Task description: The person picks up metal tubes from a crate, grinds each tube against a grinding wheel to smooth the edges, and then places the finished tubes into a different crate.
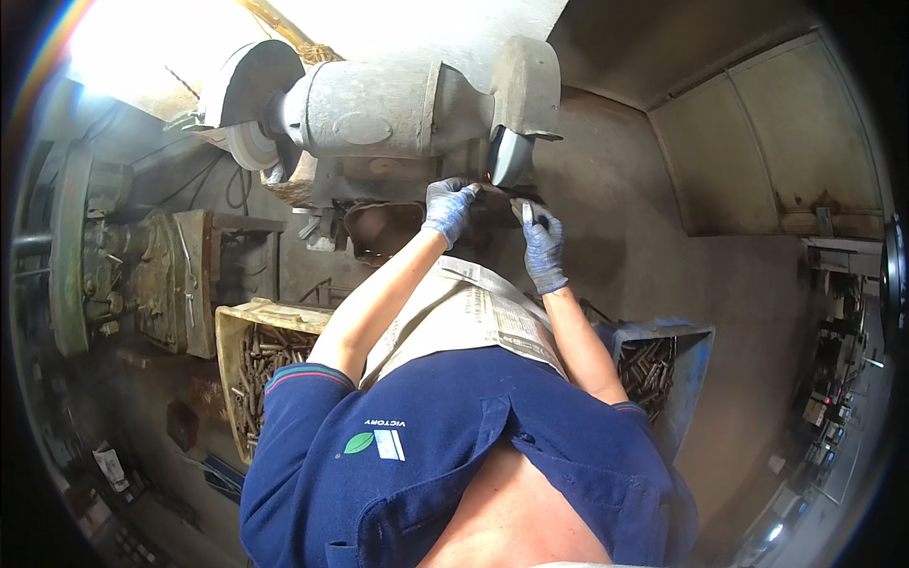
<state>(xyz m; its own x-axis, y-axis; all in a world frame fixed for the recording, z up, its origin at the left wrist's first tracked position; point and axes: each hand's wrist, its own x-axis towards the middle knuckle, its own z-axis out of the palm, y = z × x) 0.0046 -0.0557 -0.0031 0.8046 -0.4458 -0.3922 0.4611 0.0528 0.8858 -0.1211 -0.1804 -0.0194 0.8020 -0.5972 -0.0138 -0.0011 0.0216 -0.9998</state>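
Two gloved hands are working at a bench grinder [398,104]. L hand [448,208] & R hand [543,248], both in blue knit gloves, are gripping a small metal piece [526,214] between them and pressing it at the grey wheel [512,156] just above; a spark is showing there. Grinder body is bulky, dusty grey metal w/ a rounded guard. Newspaper [483,312] is lying over the lap, below the forearms. Left of L arm, a tan crate [232,327] is holding rusty rods; right of R arm, a blue crate [696,346] w/ more rods.
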